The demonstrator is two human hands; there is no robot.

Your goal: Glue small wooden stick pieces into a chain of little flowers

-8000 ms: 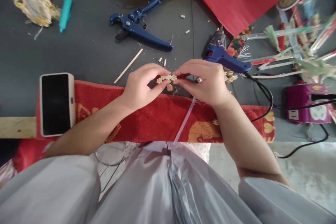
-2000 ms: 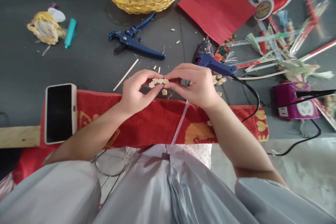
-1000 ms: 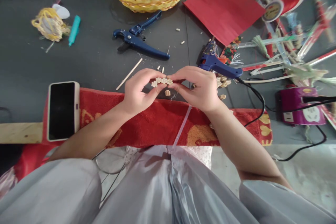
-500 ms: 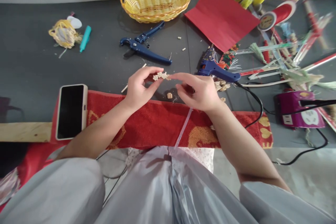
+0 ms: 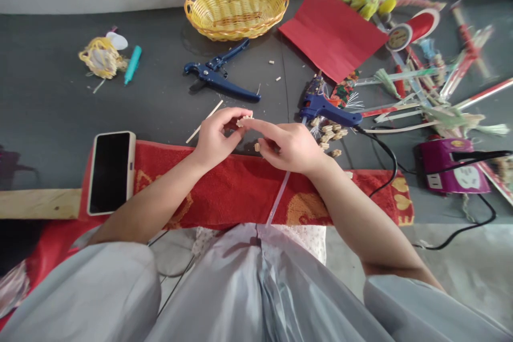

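My left hand pinches a small row of glued pale wooden pieces between thumb and fingertips, just above the dark table. My right hand is beside it, its forefinger stretched out over the row and touching it, the other fingers curled. A single short wooden piece lies on the table under the right hand. Both forearms rest across a red towel at the table's near edge.
A blue glue gun with a black cord lies right of the hands, beside a heap of wooden bits. Blue cutters, a thin stick, a yellow basket, red paper, a phone and a purple power strip surround them.
My right hand has let go of the row's right end and now lays its forefinger over it; my left hand keeps its pinch. The view has tilted up, showing more of the far table.
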